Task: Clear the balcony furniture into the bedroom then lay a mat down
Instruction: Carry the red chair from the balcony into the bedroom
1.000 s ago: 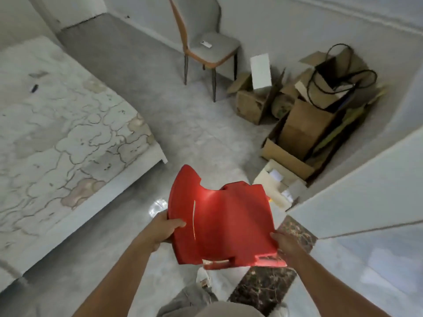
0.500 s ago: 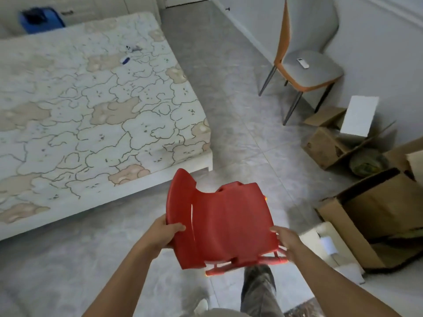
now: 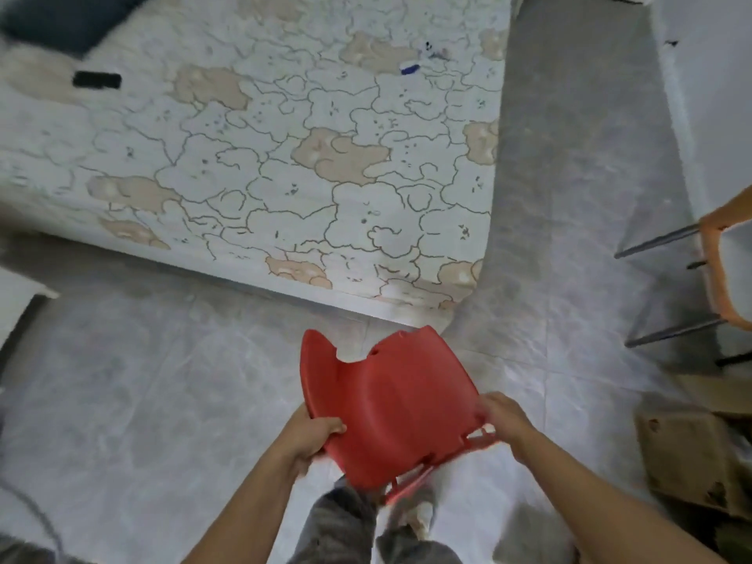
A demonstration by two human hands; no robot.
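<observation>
I hold a small red plastic chair in front of me, above the grey tiled floor. My left hand grips its left edge near the backrest. My right hand grips its right edge by the seat rim. The chair is tilted, its seat and back facing up towards me, and its legs are mostly hidden underneath. It hangs just short of the corner of the bed. My legs and a foot show below the chair.
The bed with a cloud-patterned sheet fills the upper left, with a dark object and a small blue item on it. An orange-and-grey chair stands at the right edge, a cardboard box below it. A floor strip runs between bed and wall.
My view has swung left, so the bed now fills the frame and the boxes and orange chair have slid to the right edge. Both hands keep their hold on the red chair.
</observation>
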